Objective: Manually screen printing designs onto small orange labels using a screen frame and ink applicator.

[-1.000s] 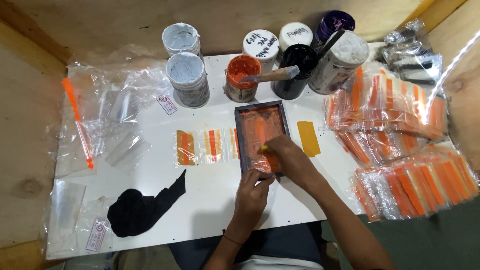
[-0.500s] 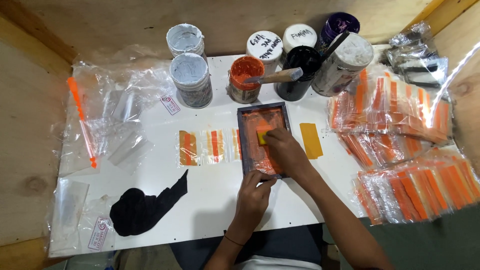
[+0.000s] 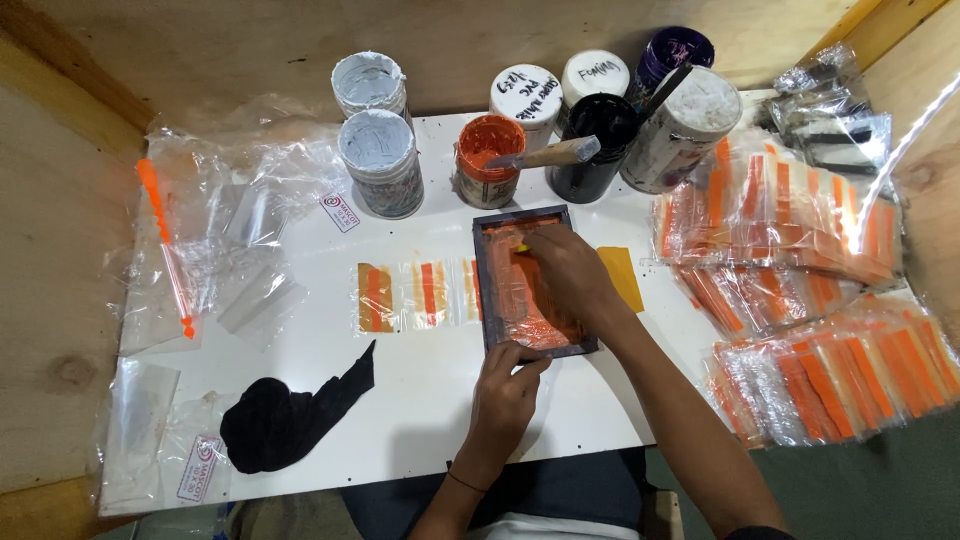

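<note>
A small dark-framed printing screen coated in orange ink lies flat on the white table. My right hand rests over the far part of the screen, its fingers closed on a small yellow squeegee that is mostly hidden. My left hand presses on the near edge of the frame and holds it down. A clear bag with orange stripes sticks out from under the frame's left side. An orange patch shows on the table to the right.
Several paint tubs stand at the back, among them an open orange one with a wooden-handled brush. Stacks of striped clear bags fill the right. Unprinted clear bags lie left, a black rag at the front left.
My right hand has slid from the near end of the screen up to its far end. The left hand has stayed on the frame's near edge.
</note>
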